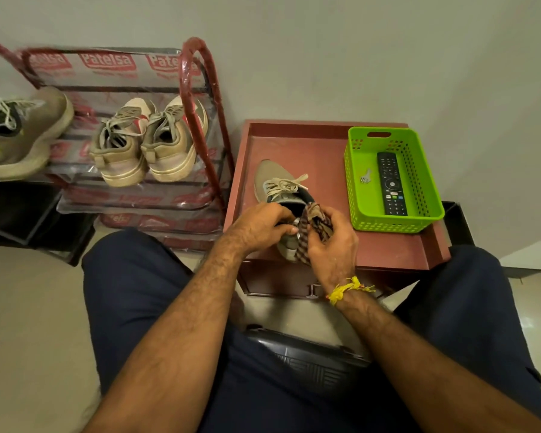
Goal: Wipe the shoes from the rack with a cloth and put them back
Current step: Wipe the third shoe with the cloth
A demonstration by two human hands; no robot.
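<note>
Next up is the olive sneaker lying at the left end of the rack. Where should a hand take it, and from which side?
Probably by the collar of the olive sneaker, coming from above and the front. Its opening faces up on the shoe rack, its toe points toward the wall, so fingers can hook inside while the thumb pinches the heel. The left hand steadies the sneaker on the table; the right hand holds the checked cloth.

Shoe on table, basket right, rack left.

Both hands curled (gripping)
</note>
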